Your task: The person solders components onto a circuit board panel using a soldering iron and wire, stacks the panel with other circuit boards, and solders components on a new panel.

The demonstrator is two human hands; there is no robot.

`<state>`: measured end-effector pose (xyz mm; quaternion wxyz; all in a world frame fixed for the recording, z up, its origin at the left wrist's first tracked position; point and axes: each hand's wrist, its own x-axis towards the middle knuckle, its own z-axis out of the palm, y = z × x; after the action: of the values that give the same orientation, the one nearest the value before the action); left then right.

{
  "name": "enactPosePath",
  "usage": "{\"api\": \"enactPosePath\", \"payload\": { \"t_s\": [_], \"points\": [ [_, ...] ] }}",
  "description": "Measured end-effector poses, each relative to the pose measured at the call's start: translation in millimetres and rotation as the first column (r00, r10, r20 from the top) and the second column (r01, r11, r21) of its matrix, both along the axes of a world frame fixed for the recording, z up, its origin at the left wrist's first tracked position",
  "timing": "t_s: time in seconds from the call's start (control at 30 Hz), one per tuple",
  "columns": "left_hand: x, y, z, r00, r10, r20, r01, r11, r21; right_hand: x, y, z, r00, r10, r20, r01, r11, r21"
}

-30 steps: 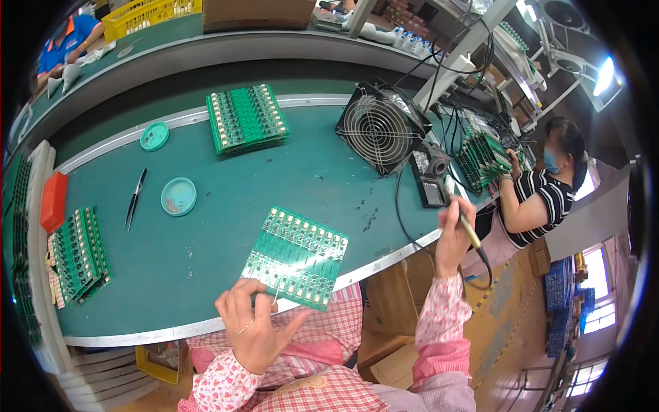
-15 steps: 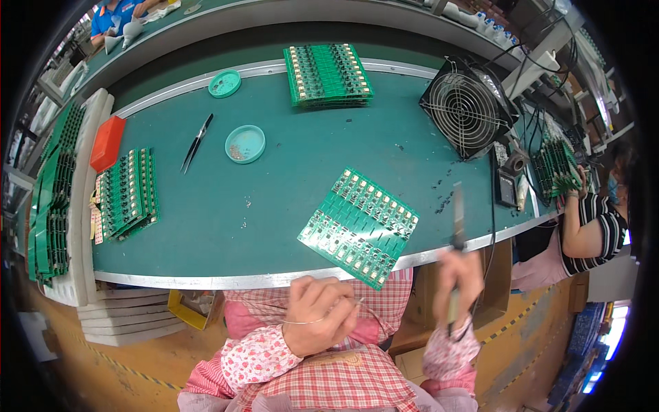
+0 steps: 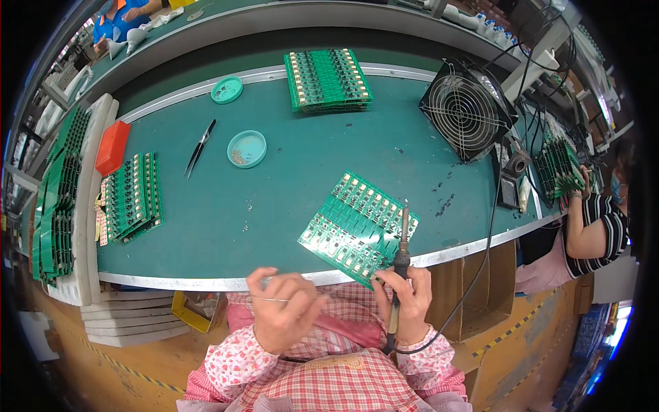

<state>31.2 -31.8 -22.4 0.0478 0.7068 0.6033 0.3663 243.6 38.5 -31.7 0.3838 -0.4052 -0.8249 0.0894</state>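
Note:
My right hand point(image 3: 412, 302) is closed around a soldering iron point(image 3: 401, 261), whose tip points up and away past the right side of a green circuit board point(image 3: 347, 223). The thumb and fingertips are at the board's near corner, and whether they pinch it I cannot tell. That board lies tilted on the mat near the front edge, with rows of white and black parts. To its left, my left hand point(image 3: 283, 309) is raised in front of the table edge, fingers curled around a thin solder wire point(image 3: 274, 299).
Board stacks stand at the back point(image 3: 329, 79) and left point(image 3: 134, 196). Tweezers point(image 3: 199, 150), two turquoise dishes point(image 3: 246, 149) and a red box point(image 3: 112, 147) lie on the left half. A black fan point(image 3: 467, 110) stands right, beyond scattered black bits. A co-worker point(image 3: 590, 226) handles boards at far right.
My right hand has swung left with the soldering iron, reaching the board's near corner. My left hand has shifted left with the wire, away from the board.

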Motion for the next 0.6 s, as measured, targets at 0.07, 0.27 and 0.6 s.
{"api": "enactPosePath", "payload": {
  "t_s": [0.07, 0.27, 0.6],
  "points": [
    [-7.0, -0.2, 3.7, 0.999, 0.040, 0.030, -0.040, 0.999, 0.001, -11.5, -2.7, -1.4, 1.000, -0.013, -0.014, 0.013, 1.000, 0.008],
    [-12.5, 10.5, 6.0, 0.989, 0.103, 0.106, -0.104, 0.995, -0.001, -29.3, -8.5, 5.0, 0.993, 0.097, -0.065, -0.100, 0.994, -0.046],
    [-16.3, 25.3, 8.0, 0.990, 0.075, 0.123, -0.075, 0.997, -0.012, -6.6, 18.4, 25.5, 0.888, 0.021, -0.460, -0.168, 0.945, -0.282]
  ]
}}
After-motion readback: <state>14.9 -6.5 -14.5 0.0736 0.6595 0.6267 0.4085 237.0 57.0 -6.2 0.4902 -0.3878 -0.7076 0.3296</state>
